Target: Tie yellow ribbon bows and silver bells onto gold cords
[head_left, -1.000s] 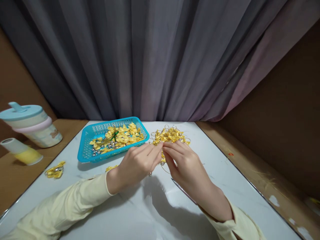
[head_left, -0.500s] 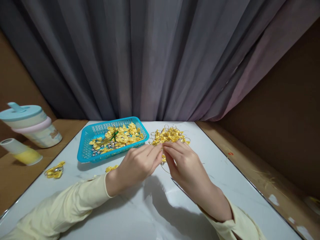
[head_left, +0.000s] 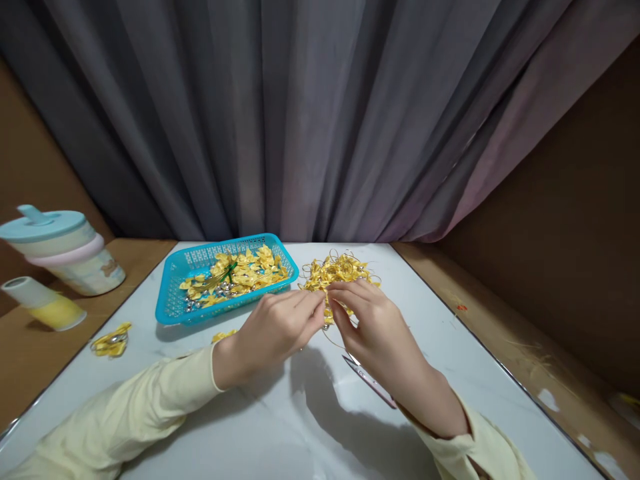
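Note:
My left hand and my right hand meet fingertip to fingertip above the table, each closed in a pinch. Whatever sits between the fingers is too small and covered to make out. Just behind them lies a heap of yellow ribbon bows with silver bells and thin gold cord loops. A gold cord curves down below the right fingers. Partly under my right hand, a pair of thread snips rests on the table. Left of the hands, a blue plastic basket contains more yellow bows, silver bells and a green-tied bundle of gold cords.
On the white table, a bow with bells lies at the left, another yellow bow near my left wrist. A lidded cup and a yellow thread spool stand beyond the left edge. A grey curtain hangs behind.
My right hand has shifted slightly right, its fingertips parting a little from the left ones. More of the thread snips shows beneath it. My left hand has barely moved.

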`<state>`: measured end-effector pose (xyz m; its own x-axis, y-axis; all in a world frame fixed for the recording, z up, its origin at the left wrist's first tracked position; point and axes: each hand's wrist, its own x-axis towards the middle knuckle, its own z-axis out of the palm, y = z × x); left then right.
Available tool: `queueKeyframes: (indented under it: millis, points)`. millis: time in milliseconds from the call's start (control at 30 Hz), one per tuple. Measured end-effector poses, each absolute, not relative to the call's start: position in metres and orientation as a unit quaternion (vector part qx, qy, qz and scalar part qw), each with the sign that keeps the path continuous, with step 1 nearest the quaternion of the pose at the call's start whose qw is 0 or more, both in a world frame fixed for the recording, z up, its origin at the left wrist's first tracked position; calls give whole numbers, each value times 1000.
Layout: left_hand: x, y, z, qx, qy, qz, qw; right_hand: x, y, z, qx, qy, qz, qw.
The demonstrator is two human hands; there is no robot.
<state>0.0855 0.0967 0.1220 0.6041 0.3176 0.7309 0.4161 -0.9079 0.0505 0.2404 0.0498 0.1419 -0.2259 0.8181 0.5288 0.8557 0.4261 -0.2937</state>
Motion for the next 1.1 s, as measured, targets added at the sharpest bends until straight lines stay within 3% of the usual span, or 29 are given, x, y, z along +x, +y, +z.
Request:
queueKeyframes:
  millis: [167,333,833,1100]
  points:
    - [86,99,126,-871,-267,-394,-119,242,50,144,-537,-786,13,306]
    - [86,100,135,-852,-316,-346,-234,243,50,146,-536,-787,41,303]
    - [83,102,141,-801,-325,-271,-424,246,49,156,-518,-799,116,282]
    - [82,104,143,-778,-315,-263,-476,251,48,158,-524,-798,124,272]
